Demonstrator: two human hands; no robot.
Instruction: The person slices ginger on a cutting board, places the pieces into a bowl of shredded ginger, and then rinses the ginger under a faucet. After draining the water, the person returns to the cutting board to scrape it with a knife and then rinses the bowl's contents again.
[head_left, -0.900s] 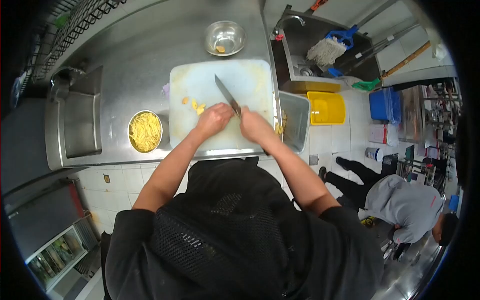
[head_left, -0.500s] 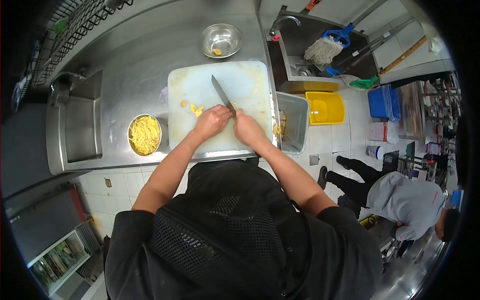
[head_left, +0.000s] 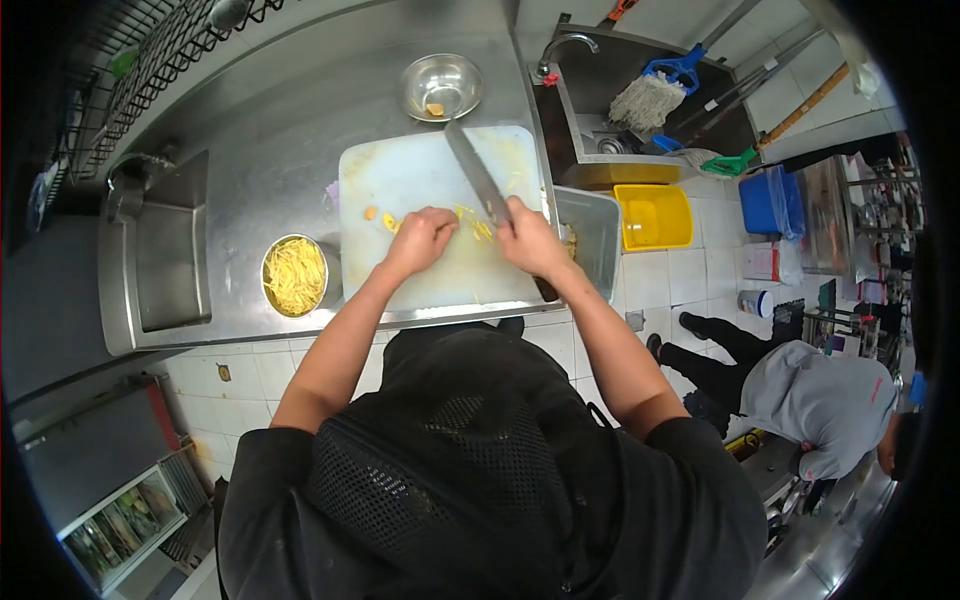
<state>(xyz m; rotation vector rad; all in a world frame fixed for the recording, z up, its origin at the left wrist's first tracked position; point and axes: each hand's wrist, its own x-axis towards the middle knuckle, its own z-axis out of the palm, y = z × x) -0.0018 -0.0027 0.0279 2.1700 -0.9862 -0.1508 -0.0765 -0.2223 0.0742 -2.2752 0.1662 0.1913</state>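
My right hand grips a large kitchen knife, its blade angled up and left over the white cutting board. Thin yellow shreds, which look like ginger, lie between the blade and my left hand. Curled with its fingertips down on the board, my left hand hides whatever may be under them. Just left of it are small yellow pieces that look like ginger. A round metal container full of yellow shreds stands left of the board.
Behind the board is a steel bowl with one yellowish piece in it. A grey bin and a yellow tub stand to the right. A sink is at left. Another person is at far right.
The knife and my right hand have moved right, away from my left hand. Cut shreds now show between them. My left hand stays at about the same spot.
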